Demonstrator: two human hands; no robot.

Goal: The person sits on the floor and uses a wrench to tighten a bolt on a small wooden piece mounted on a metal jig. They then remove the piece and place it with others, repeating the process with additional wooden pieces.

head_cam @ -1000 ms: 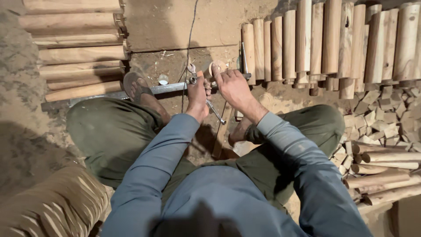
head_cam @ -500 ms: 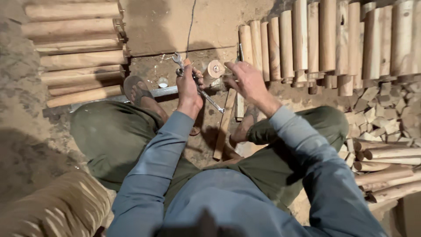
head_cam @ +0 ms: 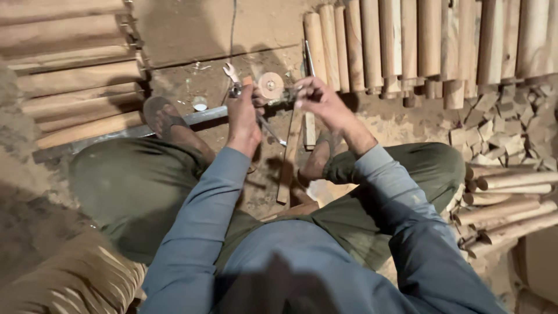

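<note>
So, round wooden disc [head_cam: 270, 85] sits on floor rig just above metal bar [head_cam: 203, 115]. Left hand [head_cam: 244, 119] closed on thin metal tool left of disc; right hand [head_cam: 318, 100] pinching fitting right of disc. Looks like setup/tightening step; next move probably needs steady grip, small turns.

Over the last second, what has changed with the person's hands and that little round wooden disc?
Both hands moved up and away from the body. The left hand, which lay beside the right on the metal bar, now grips a silver wrench by the round wooden disc. The right hand shifted right and pinches the fitting beside the disc. The grey metal bar, the sandalled foot on it and the wooden rods stayed put.
</note>
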